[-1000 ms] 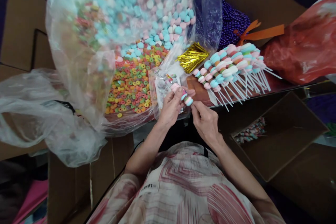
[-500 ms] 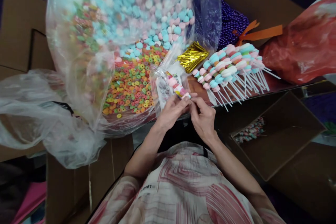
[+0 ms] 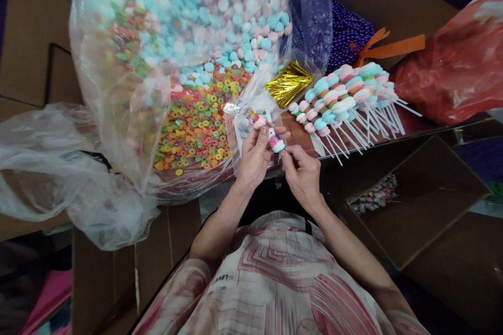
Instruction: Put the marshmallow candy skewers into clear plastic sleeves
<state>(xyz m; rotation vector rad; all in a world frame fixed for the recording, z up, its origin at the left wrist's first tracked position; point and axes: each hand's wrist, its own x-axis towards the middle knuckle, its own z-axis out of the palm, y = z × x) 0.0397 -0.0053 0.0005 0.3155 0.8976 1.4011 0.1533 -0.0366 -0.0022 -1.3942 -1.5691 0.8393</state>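
Between my two hands is a candy skewer (image 3: 276, 144) of pink, white and blue pieces, with a printed patch partway along it. My left hand (image 3: 253, 159) is closed round its middle, the thumb lying on top. My right hand (image 3: 303, 170) pinches at the lower end, just below the blue and white piece; the fingers hide what they grip, perhaps the stick. Just beyond lies a clear plastic packet (image 3: 239, 131). Gold twist ties (image 3: 288, 84) are heaped behind my hands. To the right rests a pile of candy skewers (image 3: 346, 95) with white sticks.
A large clear bag (image 3: 84, 36) spreads over the left of the table, with ring candies (image 3: 196, 138) and pastel marshmallows (image 3: 247, 55). Purple beads (image 3: 349, 29) and a red plastic bag (image 3: 451, 63) lie at right. Below the table edge stands a cardboard box (image 3: 424, 214) holding more skewers.
My left hand has shifted up and away from the right fingertips, uncovering more of the candy skewer's lower end. My right hand stays almost in place, still pinched.
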